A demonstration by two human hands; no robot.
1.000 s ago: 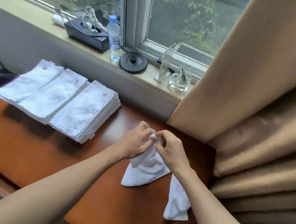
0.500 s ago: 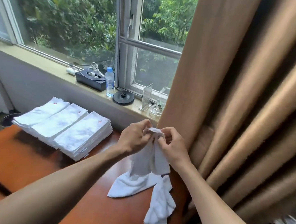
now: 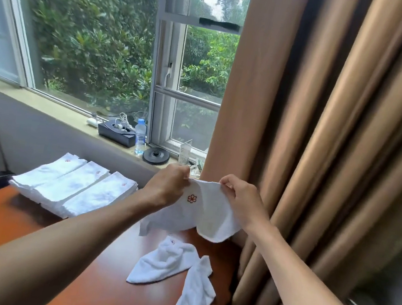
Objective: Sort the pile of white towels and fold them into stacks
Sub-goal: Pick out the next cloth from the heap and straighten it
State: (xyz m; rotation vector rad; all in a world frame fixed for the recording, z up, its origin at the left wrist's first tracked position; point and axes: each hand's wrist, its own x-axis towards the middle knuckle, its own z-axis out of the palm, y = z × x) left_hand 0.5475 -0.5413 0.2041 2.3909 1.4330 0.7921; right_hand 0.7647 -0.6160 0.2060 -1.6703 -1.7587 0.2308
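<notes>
A small white towel (image 3: pixel 208 212) with a red flower mark hangs in the air above the brown table (image 3: pixel 6 224). My left hand (image 3: pixel 167 186) pinches its upper left edge and my right hand (image 3: pixel 242 201) pinches its upper right edge, so the cloth sags between them. Below, two crumpled white towels lie on the table: one (image 3: pixel 162 262) to the left, one (image 3: pixel 195 292) near the right edge. Three stacks of folded white towels (image 3: pixel 75 187) sit side by side at the table's far left.
Tan curtains (image 3: pixel 324 143) hang close on the right, reaching down past the table's edge. On the window sill (image 3: pixel 54 110) stand a black box with cables (image 3: pixel 116 133), a water bottle (image 3: pixel 140 136), a black round base (image 3: pixel 156 156) and clear glass items (image 3: pixel 185 154).
Both hands have lifted one towel off the table and pulled apart, spreading it open. The other towels stay on the table. The camera has tilted up.
</notes>
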